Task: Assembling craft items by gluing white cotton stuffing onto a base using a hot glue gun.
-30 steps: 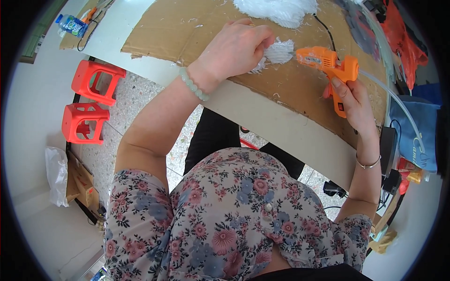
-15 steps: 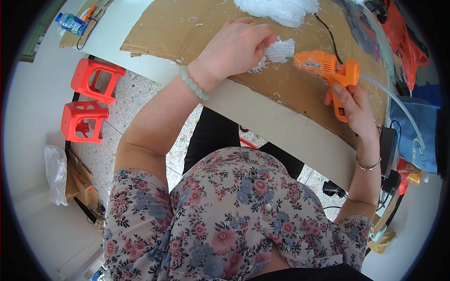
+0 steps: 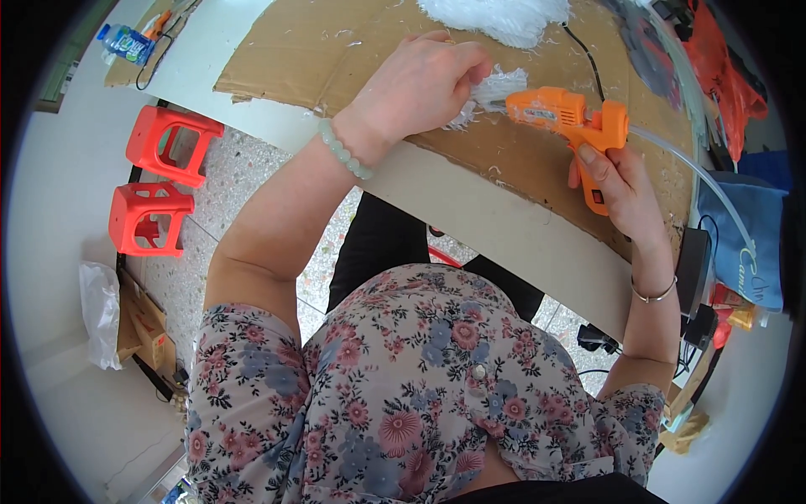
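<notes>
Cardboard (image 3: 302, 55) is lying beneath as right hand (image 3: 628, 185) is gripping glue gun (image 3: 567, 115), ideally steady, left hand (image 3: 428, 82) meeting white fringe (image 3: 506, 81), grip unclear.

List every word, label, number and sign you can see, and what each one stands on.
Wording is described, not copied.
Blue bag: pale script lettering, with darker marks beside it.
Plastic bottle: pale lettering on a blue label, small and tilted.
Orange glue gun in the right hand: small label on its side, too small to read.
Cardboard box: reddish mark, too small to read.
</notes>
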`<move>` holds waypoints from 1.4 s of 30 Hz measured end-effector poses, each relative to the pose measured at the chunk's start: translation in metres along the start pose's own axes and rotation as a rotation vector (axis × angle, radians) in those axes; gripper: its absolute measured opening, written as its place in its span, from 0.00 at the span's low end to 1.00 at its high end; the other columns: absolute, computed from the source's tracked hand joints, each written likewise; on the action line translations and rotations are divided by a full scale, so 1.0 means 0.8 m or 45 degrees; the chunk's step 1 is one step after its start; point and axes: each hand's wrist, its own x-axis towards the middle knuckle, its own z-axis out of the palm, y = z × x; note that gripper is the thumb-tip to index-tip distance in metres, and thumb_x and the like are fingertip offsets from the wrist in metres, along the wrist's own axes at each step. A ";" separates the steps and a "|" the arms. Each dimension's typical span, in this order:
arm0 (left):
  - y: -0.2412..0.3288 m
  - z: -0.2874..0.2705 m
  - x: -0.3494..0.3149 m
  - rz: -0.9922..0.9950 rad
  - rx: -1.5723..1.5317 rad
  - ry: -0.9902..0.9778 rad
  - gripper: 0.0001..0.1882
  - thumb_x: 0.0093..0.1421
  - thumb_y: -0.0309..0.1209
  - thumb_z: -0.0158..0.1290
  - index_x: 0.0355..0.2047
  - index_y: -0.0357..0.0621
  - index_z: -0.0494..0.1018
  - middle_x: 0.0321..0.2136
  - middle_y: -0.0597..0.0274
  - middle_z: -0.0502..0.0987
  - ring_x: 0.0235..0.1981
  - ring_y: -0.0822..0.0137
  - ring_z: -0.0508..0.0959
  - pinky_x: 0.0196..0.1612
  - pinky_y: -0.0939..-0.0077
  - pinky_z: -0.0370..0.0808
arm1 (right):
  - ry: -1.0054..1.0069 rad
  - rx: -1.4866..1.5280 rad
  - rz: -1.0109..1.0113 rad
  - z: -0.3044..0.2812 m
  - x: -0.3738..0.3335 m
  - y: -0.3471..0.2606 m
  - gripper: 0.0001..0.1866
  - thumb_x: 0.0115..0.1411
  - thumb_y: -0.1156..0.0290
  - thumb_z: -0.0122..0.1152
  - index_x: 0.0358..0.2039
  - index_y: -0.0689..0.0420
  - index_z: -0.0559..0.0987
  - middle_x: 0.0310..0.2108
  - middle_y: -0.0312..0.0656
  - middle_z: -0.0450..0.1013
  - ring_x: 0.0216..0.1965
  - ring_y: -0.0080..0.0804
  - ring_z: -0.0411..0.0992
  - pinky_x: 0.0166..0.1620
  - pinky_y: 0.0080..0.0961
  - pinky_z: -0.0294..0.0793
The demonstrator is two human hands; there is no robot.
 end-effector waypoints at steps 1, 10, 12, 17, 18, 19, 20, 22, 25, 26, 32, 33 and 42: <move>-0.002 0.000 -0.001 0.000 -0.003 0.003 0.08 0.51 0.22 0.48 0.31 0.45 0.74 0.23 0.61 0.79 0.33 0.56 0.77 0.43 0.61 0.71 | 0.000 -0.004 0.001 0.000 0.001 0.001 0.20 0.66 0.56 0.48 0.46 0.62 0.71 0.24 0.35 0.69 0.28 0.21 0.67 0.33 0.20 0.62; 0.000 -0.009 0.005 -0.066 -0.165 -0.079 0.11 0.53 0.18 0.44 0.34 0.40 0.73 0.29 0.54 0.78 0.34 0.54 0.77 0.39 0.65 0.74 | -0.088 0.001 0.027 0.004 0.006 0.006 0.19 0.66 0.58 0.49 0.47 0.62 0.71 0.27 0.35 0.69 0.29 0.21 0.67 0.34 0.20 0.63; -0.002 -0.006 0.006 -0.048 -0.196 0.018 0.09 0.50 0.20 0.45 0.29 0.43 0.73 0.24 0.59 0.79 0.30 0.56 0.77 0.37 0.64 0.74 | -0.025 0.078 0.031 0.010 0.006 -0.001 0.21 0.66 0.58 0.49 0.50 0.63 0.70 0.30 0.37 0.70 0.29 0.21 0.67 0.35 0.19 0.63; 0.002 -0.007 0.006 -0.060 -0.217 -0.008 0.09 0.50 0.20 0.45 0.30 0.42 0.73 0.24 0.59 0.79 0.30 0.55 0.77 0.37 0.64 0.74 | 0.050 0.268 -0.061 -0.011 0.004 0.013 0.23 0.66 0.58 0.47 0.52 0.65 0.69 0.42 0.43 0.72 0.29 0.22 0.68 0.36 0.20 0.66; 0.001 -0.007 0.006 -0.050 -0.221 -0.007 0.09 0.50 0.20 0.45 0.29 0.42 0.73 0.24 0.59 0.79 0.30 0.55 0.77 0.37 0.64 0.74 | 0.094 0.318 -0.111 -0.014 0.004 0.013 0.24 0.66 0.58 0.46 0.52 0.66 0.69 0.45 0.45 0.72 0.29 0.23 0.68 0.37 0.20 0.67; 0.001 -0.008 0.006 -0.037 -0.222 -0.012 0.09 0.50 0.20 0.45 0.29 0.42 0.73 0.24 0.59 0.79 0.30 0.55 0.77 0.37 0.64 0.74 | 0.108 0.319 -0.114 -0.014 0.004 0.013 0.24 0.66 0.58 0.46 0.52 0.66 0.69 0.45 0.45 0.72 0.29 0.23 0.68 0.37 0.20 0.67; 0.002 -0.008 0.007 -0.044 -0.216 -0.031 0.08 0.51 0.20 0.45 0.30 0.41 0.74 0.24 0.58 0.79 0.30 0.55 0.77 0.37 0.64 0.74 | 0.152 0.393 -0.151 -0.013 0.004 0.015 0.24 0.66 0.58 0.46 0.52 0.66 0.69 0.47 0.46 0.72 0.29 0.23 0.69 0.37 0.21 0.68; 0.004 -0.010 0.008 -0.027 -0.212 -0.065 0.08 0.52 0.20 0.45 0.31 0.41 0.74 0.24 0.58 0.79 0.30 0.55 0.77 0.38 0.63 0.74 | 0.223 0.472 -0.192 -0.011 0.005 0.015 0.24 0.66 0.59 0.46 0.52 0.66 0.69 0.48 0.47 0.72 0.29 0.23 0.69 0.37 0.21 0.68; 0.007 -0.012 0.008 -0.033 -0.154 -0.090 0.08 0.53 0.21 0.47 0.32 0.42 0.75 0.24 0.58 0.79 0.31 0.54 0.76 0.38 0.63 0.73 | 0.287 0.577 -0.170 -0.005 0.007 0.013 0.24 0.66 0.59 0.46 0.52 0.66 0.70 0.44 0.46 0.73 0.28 0.23 0.69 0.38 0.20 0.69; 0.006 -0.012 0.007 -0.052 -0.139 -0.101 0.08 0.53 0.22 0.48 0.33 0.42 0.75 0.25 0.58 0.79 0.31 0.54 0.76 0.38 0.63 0.73 | 0.297 0.639 -0.155 -0.004 0.007 0.012 0.24 0.65 0.58 0.46 0.52 0.66 0.70 0.39 0.44 0.74 0.28 0.23 0.69 0.37 0.20 0.69; 0.014 -0.019 0.014 -0.097 -0.159 -0.178 0.08 0.54 0.22 0.49 0.33 0.41 0.75 0.26 0.58 0.80 0.32 0.55 0.76 0.38 0.63 0.74 | 0.260 0.735 -0.148 -0.020 -0.001 0.019 0.27 0.65 0.53 0.43 0.51 0.66 0.70 0.25 0.38 0.70 0.28 0.23 0.66 0.37 0.19 0.65; 0.015 -0.019 0.014 -0.126 -0.167 -0.188 0.07 0.54 0.22 0.50 0.33 0.41 0.75 0.26 0.58 0.80 0.32 0.55 0.76 0.37 0.64 0.74 | 0.274 0.727 -0.174 -0.021 -0.002 0.021 0.28 0.65 0.51 0.42 0.51 0.66 0.70 0.23 0.37 0.69 0.29 0.23 0.65 0.38 0.20 0.64; 0.035 -0.027 0.011 0.029 0.061 0.011 0.10 0.46 0.21 0.59 0.31 0.43 0.76 0.32 0.59 0.75 0.30 0.61 0.75 0.34 0.68 0.72 | 0.308 1.046 -0.248 -0.018 0.002 0.035 0.25 0.65 0.54 0.44 0.49 0.63 0.73 0.25 0.38 0.73 0.29 0.22 0.68 0.36 0.18 0.67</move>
